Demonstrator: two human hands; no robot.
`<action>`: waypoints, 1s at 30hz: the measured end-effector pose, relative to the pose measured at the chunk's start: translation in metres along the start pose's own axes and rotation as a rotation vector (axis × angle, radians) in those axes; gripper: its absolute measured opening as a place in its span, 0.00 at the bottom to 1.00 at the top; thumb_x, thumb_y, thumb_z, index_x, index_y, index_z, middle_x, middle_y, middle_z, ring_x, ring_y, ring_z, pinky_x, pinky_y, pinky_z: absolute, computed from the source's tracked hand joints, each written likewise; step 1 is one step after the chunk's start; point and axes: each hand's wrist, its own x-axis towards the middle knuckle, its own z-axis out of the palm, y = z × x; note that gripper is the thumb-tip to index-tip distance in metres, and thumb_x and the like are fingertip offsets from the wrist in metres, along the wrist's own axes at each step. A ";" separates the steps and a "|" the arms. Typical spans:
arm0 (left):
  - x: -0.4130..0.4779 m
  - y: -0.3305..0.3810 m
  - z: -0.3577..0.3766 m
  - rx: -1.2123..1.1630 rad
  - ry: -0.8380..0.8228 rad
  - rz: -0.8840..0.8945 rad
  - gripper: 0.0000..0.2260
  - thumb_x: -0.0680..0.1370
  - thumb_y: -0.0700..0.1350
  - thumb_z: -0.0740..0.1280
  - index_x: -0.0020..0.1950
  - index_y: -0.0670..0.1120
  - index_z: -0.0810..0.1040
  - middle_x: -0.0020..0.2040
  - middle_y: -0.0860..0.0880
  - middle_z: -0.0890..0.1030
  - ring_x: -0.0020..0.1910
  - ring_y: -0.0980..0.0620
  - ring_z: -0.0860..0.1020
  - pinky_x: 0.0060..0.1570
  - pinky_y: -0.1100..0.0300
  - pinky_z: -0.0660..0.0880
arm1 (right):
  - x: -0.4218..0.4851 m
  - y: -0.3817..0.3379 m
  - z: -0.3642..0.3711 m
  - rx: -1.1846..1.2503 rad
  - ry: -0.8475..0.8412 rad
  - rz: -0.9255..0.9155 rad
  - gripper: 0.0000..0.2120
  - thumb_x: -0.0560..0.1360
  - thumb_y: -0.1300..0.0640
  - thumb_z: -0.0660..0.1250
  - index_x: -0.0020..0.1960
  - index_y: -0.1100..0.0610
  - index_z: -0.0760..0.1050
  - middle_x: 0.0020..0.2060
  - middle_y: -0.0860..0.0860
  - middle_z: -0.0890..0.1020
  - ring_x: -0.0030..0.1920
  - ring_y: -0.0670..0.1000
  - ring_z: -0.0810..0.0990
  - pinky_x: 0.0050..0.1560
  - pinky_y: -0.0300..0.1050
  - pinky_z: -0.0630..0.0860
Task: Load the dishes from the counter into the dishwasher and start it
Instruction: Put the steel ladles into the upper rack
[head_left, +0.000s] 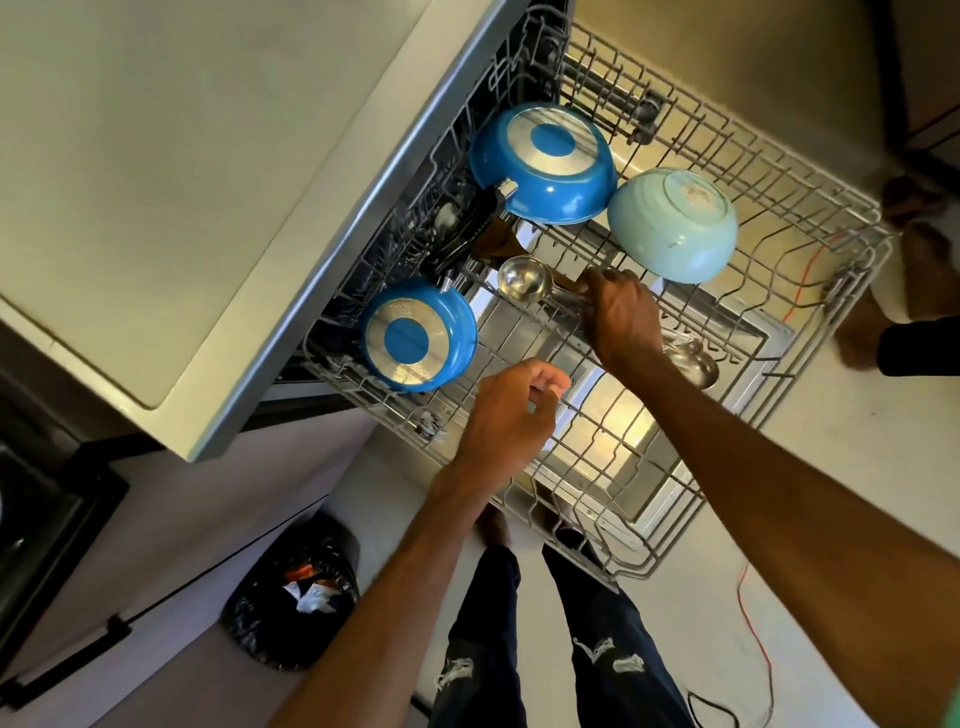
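At the bottom of the frame stand the person's legs, with a black bag of rubbish to their left on the floor. Just above, the left hand is over the near part of the pulled-out rack. Its fingers are curled in tight toward the thumb, right at a rack wire. I cannot tell whether they pinch the wire or only touch it.

Further in, the right hand is wrapped around the handle of a steel ladle, whose bowl points toward the frame's left and lies on the tines. A second spoon lies under the right wrist.

Left of the hands a small blue pan sits upside down at the rack's edge. Beyond the ladle are a wooden utensil, a larger upturned pan and a pale bowl, also upturned and just beside that pan.

The rack's centre, near end and far right corner are bare wire. The counter fills the upper left, its edge overhanging the rack's left side. An orange cable runs along the floor at right.
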 end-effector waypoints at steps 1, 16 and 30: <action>-0.001 -0.001 0.000 0.003 -0.007 0.002 0.09 0.81 0.45 0.62 0.58 0.48 0.80 0.53 0.54 0.83 0.50 0.60 0.80 0.49 0.60 0.81 | 0.001 0.001 0.001 -0.046 -0.017 -0.026 0.20 0.76 0.63 0.72 0.66 0.59 0.73 0.55 0.61 0.82 0.54 0.62 0.80 0.54 0.58 0.80; -0.009 -0.005 0.008 -0.042 -0.014 0.009 0.10 0.81 0.44 0.62 0.57 0.48 0.81 0.55 0.53 0.83 0.52 0.60 0.80 0.52 0.57 0.81 | 0.007 0.009 -0.005 -0.128 -0.116 -0.154 0.17 0.80 0.59 0.67 0.67 0.58 0.68 0.48 0.60 0.80 0.39 0.58 0.80 0.36 0.52 0.80; -0.008 -0.010 0.004 -0.052 -0.003 -0.017 0.10 0.81 0.43 0.62 0.58 0.47 0.81 0.54 0.52 0.84 0.52 0.58 0.81 0.53 0.61 0.79 | -0.017 0.004 -0.014 -0.002 0.146 -0.013 0.14 0.76 0.62 0.72 0.61 0.62 0.78 0.57 0.60 0.79 0.59 0.61 0.76 0.55 0.59 0.80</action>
